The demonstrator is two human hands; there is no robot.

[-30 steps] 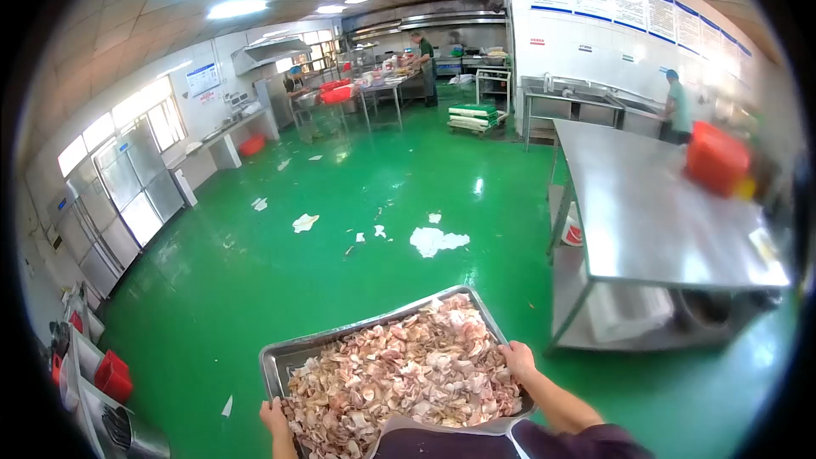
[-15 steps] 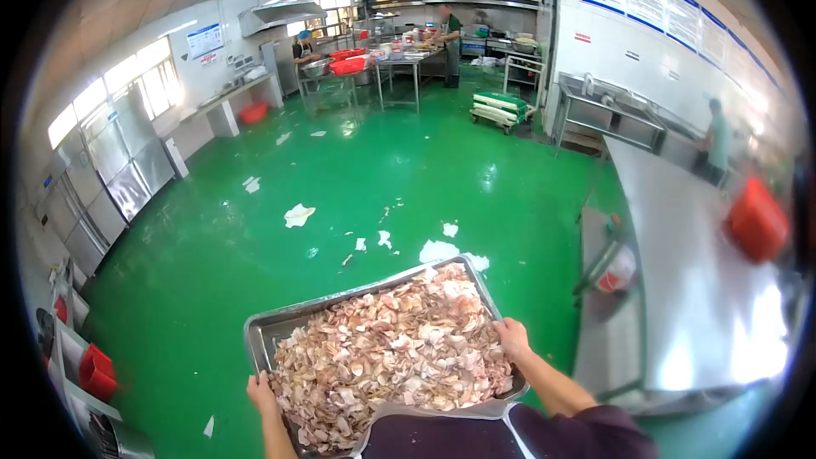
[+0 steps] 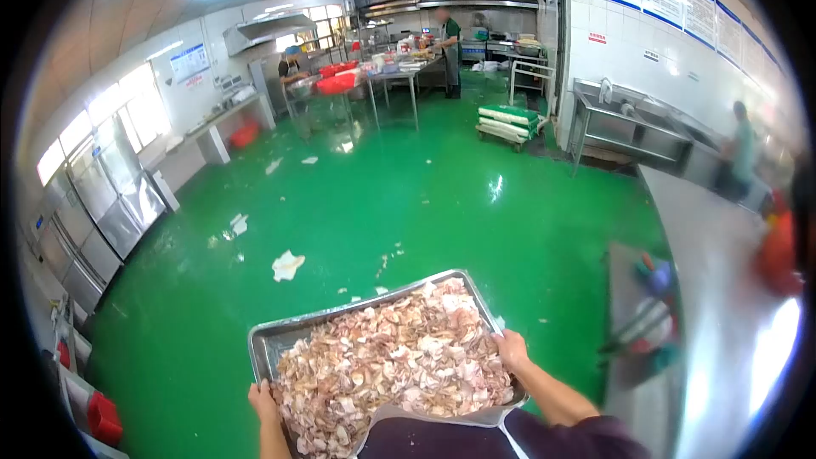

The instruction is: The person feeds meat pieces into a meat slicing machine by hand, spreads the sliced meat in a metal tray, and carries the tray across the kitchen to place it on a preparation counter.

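I carry a large rectangular steel tray [image 3: 265, 347] in front of my body with both hands. A heap of thin, pale pink and brownish slices, apparently meat [image 3: 387, 357], fills most of it, and bare metal shows at the left corner. My left hand [image 3: 264, 402] is closed on the left rim. On the opposite side, my right hand [image 3: 512, 351] grips the right rim, thumb toward the slices. The tray is slightly slanted in view, its right far corner higher. Its near edge is hidden behind my apron.
White scraps [image 3: 288, 265] lie on the shiny green floor [image 3: 382, 204]. At right stands a steel table [image 3: 705, 289] with a red container [image 3: 778, 255]; a person [image 3: 741, 153] is beyond. Ahead are a low cart [image 3: 510, 126], a worktable [image 3: 395, 76] and two people. Steel cabinets [image 3: 106, 191] line the left.
The view has advanced across the floor with the tray still held. Several white scraps have slipped out of sight behind the tray. The right-hand table and red container have shifted rightward in view.
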